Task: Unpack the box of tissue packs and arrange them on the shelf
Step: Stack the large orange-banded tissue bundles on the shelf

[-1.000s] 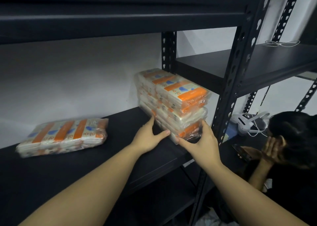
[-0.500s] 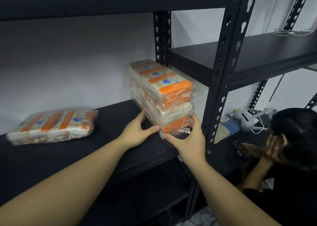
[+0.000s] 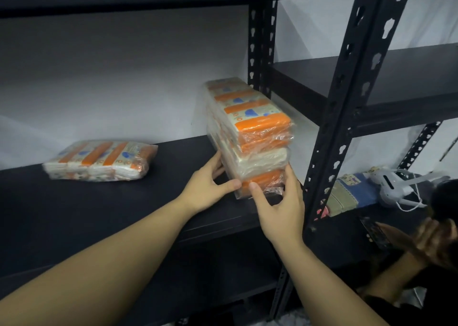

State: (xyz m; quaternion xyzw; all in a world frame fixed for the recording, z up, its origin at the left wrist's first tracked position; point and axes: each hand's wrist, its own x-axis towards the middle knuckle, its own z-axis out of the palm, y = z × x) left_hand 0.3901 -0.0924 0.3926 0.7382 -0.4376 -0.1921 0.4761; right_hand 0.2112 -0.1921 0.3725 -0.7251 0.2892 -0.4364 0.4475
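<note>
A black metal shelf (image 3: pixel 173 202) with perforated uprights carries the packs. On its board, toward 9 o'clock, one pack (image 3: pixel 99 161) of tissues in clear wrap lies flat near the white wall. Toward 3 o'clock, beside the uprights, a stack (image 3: pixel 250 132) of packs stands on the board's front part, orange bands showing on its end. To the right is a second unit's higher board (image 3: pixel 371 78), and lower at 3 o'clock a dark surface carries a folded cloth (image 3: pixel 352 192) and a white device (image 3: pixel 394 187) with cables.
</note>
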